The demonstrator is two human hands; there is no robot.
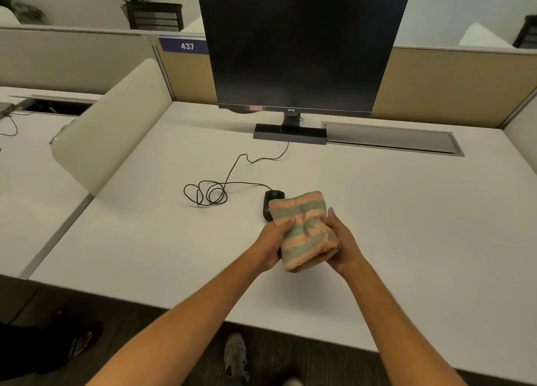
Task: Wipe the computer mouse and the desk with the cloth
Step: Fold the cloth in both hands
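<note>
A folded cloth (302,228) with orange and pale green stripes is held above the white desk (406,225). My left hand (271,247) grips its left side and my right hand (341,244) grips its right side. Just behind the cloth lies a black wired computer mouse (269,204), partly hidden by the cloth's top edge. Its black cable (215,192) loops on the desk to the left and runs back to the monitor stand.
A dark monitor (299,54) on a stand (290,134) sits at the back of the desk. To its right lies a grey cable-tray lid (392,138). A cream divider panel (113,124) borders the left side. A shoe (236,356) shows below the front edge.
</note>
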